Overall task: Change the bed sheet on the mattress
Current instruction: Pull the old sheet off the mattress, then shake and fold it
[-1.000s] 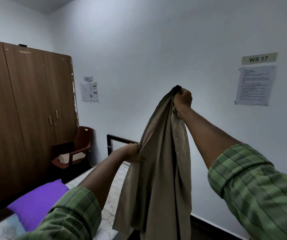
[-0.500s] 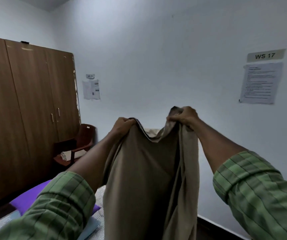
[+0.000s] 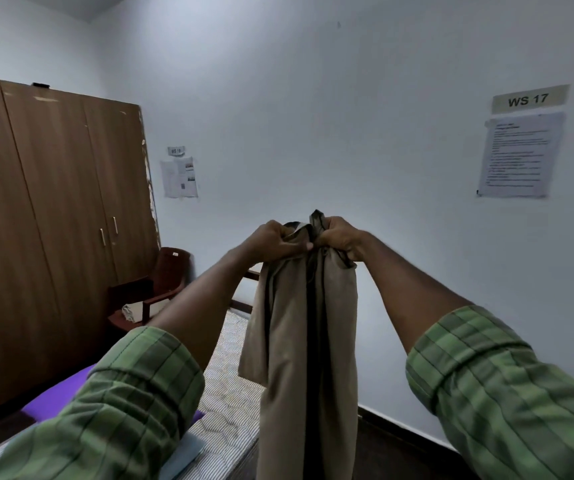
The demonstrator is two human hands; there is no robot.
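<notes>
A beige bed sheet (image 3: 306, 341) hangs folded in front of me, its top edge bunched up. My left hand (image 3: 275, 240) and my right hand (image 3: 339, 239) both grip that top edge, side by side and almost touching, at chest height. The cloth drops straight down past the frame's bottom. Below and to the left lies the bare striped mattress (image 3: 233, 393), partly hidden by my left sleeve.
A purple pillow (image 3: 56, 396) lies on the mattress at lower left. A brown chair (image 3: 153, 289) with folded cloth on its seat stands by the wooden wardrobe (image 3: 46, 216). White walls carry paper notices (image 3: 521, 154). Dark floor shows at lower right.
My hands came together: the right one dropped from high up and the left one rose, and the spread top edge of the sheet is now gathered into one bunch.
</notes>
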